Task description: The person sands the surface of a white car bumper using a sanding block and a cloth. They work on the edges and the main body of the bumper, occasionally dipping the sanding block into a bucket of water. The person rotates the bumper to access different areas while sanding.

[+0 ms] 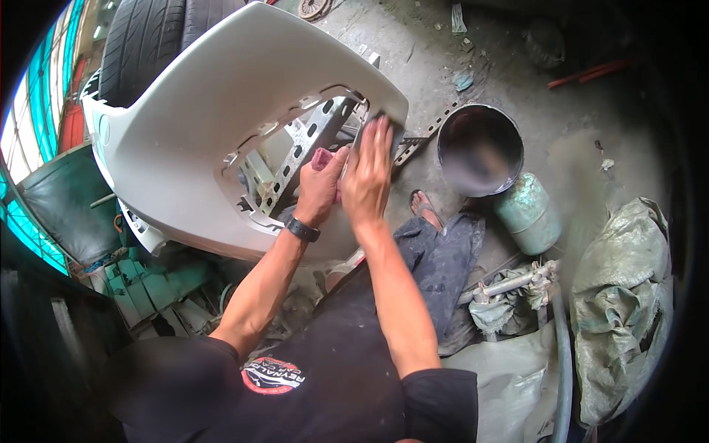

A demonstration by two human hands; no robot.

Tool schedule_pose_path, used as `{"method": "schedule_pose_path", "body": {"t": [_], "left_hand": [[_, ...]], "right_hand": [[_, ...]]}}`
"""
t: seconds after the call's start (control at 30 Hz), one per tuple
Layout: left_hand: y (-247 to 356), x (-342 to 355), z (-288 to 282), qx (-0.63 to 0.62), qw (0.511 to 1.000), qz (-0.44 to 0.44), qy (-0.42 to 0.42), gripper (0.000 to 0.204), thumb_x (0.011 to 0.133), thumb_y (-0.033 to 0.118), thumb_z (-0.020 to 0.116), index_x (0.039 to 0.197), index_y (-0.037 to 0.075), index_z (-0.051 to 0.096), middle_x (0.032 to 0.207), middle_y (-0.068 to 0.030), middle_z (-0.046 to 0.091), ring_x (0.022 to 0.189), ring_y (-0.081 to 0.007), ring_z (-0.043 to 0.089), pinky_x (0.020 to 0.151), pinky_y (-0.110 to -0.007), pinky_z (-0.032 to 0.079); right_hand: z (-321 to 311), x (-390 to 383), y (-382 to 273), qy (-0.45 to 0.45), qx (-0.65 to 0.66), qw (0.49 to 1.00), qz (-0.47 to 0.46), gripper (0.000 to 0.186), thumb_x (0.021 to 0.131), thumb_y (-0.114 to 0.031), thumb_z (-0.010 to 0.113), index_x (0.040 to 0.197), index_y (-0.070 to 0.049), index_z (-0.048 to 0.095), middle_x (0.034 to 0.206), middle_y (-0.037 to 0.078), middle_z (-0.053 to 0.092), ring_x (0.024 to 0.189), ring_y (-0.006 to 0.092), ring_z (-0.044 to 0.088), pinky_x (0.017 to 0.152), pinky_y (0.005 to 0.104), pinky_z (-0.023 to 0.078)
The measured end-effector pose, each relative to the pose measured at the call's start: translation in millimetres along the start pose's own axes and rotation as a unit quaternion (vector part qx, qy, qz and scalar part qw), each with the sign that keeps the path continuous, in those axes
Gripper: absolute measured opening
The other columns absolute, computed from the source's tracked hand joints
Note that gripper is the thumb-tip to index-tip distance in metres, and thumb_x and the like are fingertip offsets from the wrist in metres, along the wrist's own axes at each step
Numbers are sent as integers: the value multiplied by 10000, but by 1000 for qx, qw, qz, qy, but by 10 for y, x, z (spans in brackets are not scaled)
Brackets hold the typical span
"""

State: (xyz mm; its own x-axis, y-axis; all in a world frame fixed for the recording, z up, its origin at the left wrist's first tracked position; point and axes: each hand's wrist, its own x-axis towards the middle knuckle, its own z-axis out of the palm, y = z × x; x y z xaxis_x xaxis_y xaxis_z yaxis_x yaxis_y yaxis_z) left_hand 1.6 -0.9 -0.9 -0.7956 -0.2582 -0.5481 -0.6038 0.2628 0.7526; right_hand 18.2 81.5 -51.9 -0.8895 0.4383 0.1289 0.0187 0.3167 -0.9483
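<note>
A white car bumper panel (177,148) with a rectangular cut-out rests over perforated metal angle bars (295,155). My left hand (317,192) grips a pink object (322,159), perhaps a cloth or sponge, at the cut-out's right side. Just right of it, my right hand (365,177) presses a dark grey pad (391,132) against the panel's right edge, fingers extended and held together. A black wristband (303,230) is on my left wrist.
A dark bucket (480,144) and green cylinder (524,214) stand on the concrete floor (591,125) to the right, near my sandalled foot (427,207). Tyres (140,52) are behind the panel. Crumpled sacking (617,310) and pipes (502,288) lie at lower right.
</note>
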Motion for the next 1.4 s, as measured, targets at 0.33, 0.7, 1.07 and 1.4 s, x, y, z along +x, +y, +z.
{"method": "schedule_pose_path", "body": {"t": [0.33, 0.7, 1.07, 1.4], "left_hand": [[61, -78, 15, 15, 1000, -8, 14, 241, 979, 286, 717, 852, 89, 660, 753, 82, 544, 665, -28, 441, 578, -238, 390], [90, -25, 89, 18, 1000, 19, 14, 242, 968, 321, 727, 889, 97, 682, 729, 91, 517, 615, -18, 426, 535, -229, 362], [-23, 44, -47, -4, 1000, 12, -8, 226, 985, 322, 702, 908, 111, 676, 859, 45, 655, 732, -39, 553, 662, -233, 469], [46, -52, 1, 19, 998, 63, -1, 286, 996, 327, 689, 898, 59, 700, 775, 44, 613, 657, -30, 502, 587, -229, 422]], "right_hand": [[-76, -359, 84, -21, 35, 999, -27, 497, 1019, -119, 528, 1468, 75, 439, 1553, 280, 387, 1429, 472, 381, 1174, 512, 352], [-183, -508, 129, -15, 89, 996, -18, 416, 1001, -26, 525, 1414, 30, 535, 1485, 276, 480, 1395, 456, 438, 1160, 517, 378], [-207, -460, 284, -52, 63, 992, -100, 458, 984, -35, 525, 1437, 27, 513, 1506, 262, 463, 1407, 459, 422, 1173, 503, 363], [-429, 627, 635, 38, 130, 986, 94, 371, 1071, -265, 503, 1208, 40, 664, 1202, 264, 678, 1057, 364, 705, 934, 410, 563]]}}
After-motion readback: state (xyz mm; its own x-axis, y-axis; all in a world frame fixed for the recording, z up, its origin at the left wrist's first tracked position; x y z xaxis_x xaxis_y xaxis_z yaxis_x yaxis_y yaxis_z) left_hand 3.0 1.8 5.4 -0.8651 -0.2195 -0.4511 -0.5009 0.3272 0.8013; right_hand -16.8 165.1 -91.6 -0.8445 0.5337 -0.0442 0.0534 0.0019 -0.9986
